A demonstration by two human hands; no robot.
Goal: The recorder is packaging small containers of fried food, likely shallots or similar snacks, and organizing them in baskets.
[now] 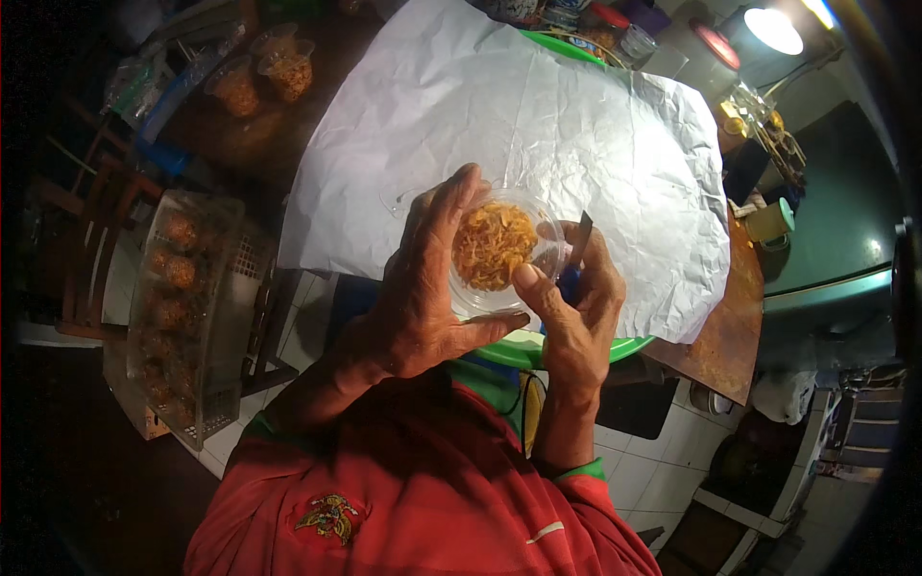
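Observation:
My left hand (428, 288) curves around the side of a clear plastic cup (551, 241), thumb along its lower rim. Golden-brown fried shreds (493, 241), perhaps fried onion, fill most of the cup. My right hand (580, 309) is at the cup's right side, with its thumb tip over the shreds at the inner edge. A dark flat blade-like tool (582, 241) sticks up between its fingers. Something blue shows under these fingers, possibly the tool's handle. Below the hands lies a large creased white paper sheet (432, 108).
A green rim (634, 349) shows beneath the paper on the wooden table (742, 338). At far left on the table stand several filled plastic cups (290, 75). A clear crate (216, 309) of filled packs is at left. Jars (709, 57) and a lit lamp (773, 31) are at the back right.

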